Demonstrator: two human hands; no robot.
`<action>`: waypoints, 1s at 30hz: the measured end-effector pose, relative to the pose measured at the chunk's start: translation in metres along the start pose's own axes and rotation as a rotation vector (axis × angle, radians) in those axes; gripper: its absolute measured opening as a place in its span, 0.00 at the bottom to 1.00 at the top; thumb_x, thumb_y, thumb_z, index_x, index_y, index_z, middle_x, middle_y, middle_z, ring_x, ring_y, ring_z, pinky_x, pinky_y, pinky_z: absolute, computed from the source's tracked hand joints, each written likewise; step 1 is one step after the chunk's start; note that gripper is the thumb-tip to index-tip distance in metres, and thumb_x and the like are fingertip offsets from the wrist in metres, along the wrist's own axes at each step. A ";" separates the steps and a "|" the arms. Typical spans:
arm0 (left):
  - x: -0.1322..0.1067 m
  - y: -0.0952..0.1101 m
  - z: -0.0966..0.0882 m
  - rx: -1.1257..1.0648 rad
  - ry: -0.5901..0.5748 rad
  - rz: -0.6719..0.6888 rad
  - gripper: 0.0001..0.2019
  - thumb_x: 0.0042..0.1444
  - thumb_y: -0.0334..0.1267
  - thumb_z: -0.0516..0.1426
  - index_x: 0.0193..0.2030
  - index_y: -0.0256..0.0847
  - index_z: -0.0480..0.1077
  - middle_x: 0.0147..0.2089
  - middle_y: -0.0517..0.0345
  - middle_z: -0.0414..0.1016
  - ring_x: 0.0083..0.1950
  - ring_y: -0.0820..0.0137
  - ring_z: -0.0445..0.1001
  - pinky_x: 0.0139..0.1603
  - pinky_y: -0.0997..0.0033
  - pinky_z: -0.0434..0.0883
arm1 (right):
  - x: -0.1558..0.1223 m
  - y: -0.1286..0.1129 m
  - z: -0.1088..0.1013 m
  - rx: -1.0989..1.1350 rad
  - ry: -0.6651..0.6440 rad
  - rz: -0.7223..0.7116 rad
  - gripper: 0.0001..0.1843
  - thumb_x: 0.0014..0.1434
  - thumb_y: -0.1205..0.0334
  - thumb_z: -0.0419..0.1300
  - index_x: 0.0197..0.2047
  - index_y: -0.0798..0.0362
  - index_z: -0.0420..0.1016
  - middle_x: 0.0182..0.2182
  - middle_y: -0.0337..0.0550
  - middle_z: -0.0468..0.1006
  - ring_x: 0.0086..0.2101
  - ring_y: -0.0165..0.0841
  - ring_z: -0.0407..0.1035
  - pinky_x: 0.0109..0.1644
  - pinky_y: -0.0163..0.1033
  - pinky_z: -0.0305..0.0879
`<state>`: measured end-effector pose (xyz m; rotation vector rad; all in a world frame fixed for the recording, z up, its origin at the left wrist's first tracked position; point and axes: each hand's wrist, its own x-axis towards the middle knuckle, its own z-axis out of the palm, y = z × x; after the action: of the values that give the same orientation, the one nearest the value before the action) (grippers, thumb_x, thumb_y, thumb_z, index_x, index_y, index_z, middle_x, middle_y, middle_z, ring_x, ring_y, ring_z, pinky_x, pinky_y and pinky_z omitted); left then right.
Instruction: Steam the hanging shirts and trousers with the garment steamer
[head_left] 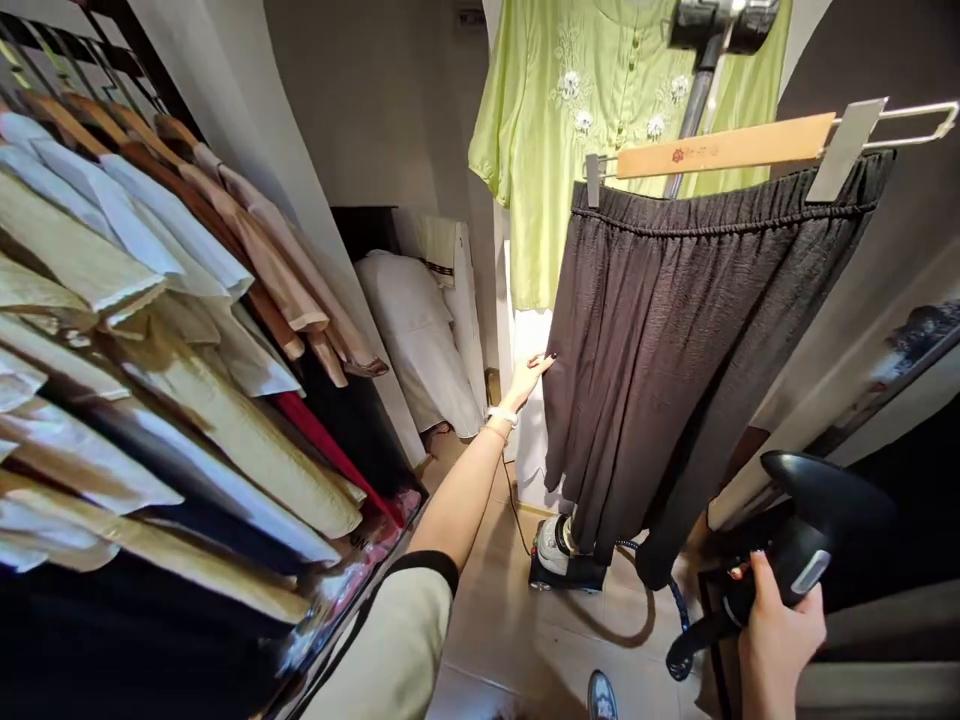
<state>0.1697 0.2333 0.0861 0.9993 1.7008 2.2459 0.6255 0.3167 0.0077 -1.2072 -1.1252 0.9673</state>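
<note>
Over the tiled floor (pixel 510 650), the right hand (pixel 780 640) clenches its fingers (pixel 761 572) round a steamer (pixel 817 510), right of the hanging trousers (pixel 660 340); the left hand's (pixel 521 385) open fingers touch the trousers' edge. A snagged hose (pixel 679 610) could jerk the steamer, scalding those fingers.

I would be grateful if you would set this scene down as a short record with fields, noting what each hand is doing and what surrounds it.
Left hand: touching the edge of the dark crinkled trousers
Right hand: holding a black handheld garment steamer head
Hanger: wooden clip hanger
Floor: steamer base, blue hose
Behind: green embroidered blouse
Left side: rack of hanging garments
</note>
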 end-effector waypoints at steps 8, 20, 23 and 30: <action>-0.064 0.035 -0.074 -0.107 0.071 0.056 0.15 0.53 0.50 0.63 0.36 0.39 0.71 0.36 0.58 0.74 0.37 0.71 0.70 0.41 0.72 0.68 | -0.121 -0.003 -0.009 -0.203 -0.022 -0.071 0.28 0.43 0.39 0.70 0.37 0.54 0.75 0.27 0.39 0.77 0.29 0.37 0.70 0.34 0.39 0.65; -0.146 0.068 -0.130 0.318 0.527 0.366 0.16 0.66 0.52 0.56 0.43 0.39 0.69 0.30 0.62 0.68 0.26 0.77 0.64 0.29 0.76 0.59 | -0.176 -0.064 0.039 -0.276 -0.486 -0.307 0.20 0.52 0.43 0.64 0.38 0.51 0.72 0.24 0.36 0.74 0.26 0.35 0.69 0.33 0.40 0.68; -0.155 0.079 -0.155 0.431 0.517 0.440 0.15 0.65 0.50 0.56 0.43 0.38 0.70 0.29 0.61 0.70 0.25 0.76 0.67 0.29 0.76 0.61 | -0.168 -0.092 0.060 -0.351 -0.559 -0.568 0.22 0.53 0.47 0.64 0.47 0.50 0.74 0.30 0.37 0.78 0.30 0.36 0.72 0.36 0.41 0.70; -0.174 0.104 -0.188 0.598 0.553 0.587 0.13 0.65 0.46 0.57 0.44 0.38 0.71 0.29 0.61 0.72 0.23 0.77 0.67 0.27 0.77 0.60 | -0.128 -0.181 0.111 -0.584 -0.654 -1.085 0.27 0.54 0.53 0.64 0.57 0.52 0.73 0.46 0.47 0.83 0.39 0.44 0.79 0.43 0.44 0.73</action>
<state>0.2201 -0.0382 0.0829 1.1776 2.7330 2.5853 0.4884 0.1912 0.1712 -0.4772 -2.3419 0.1408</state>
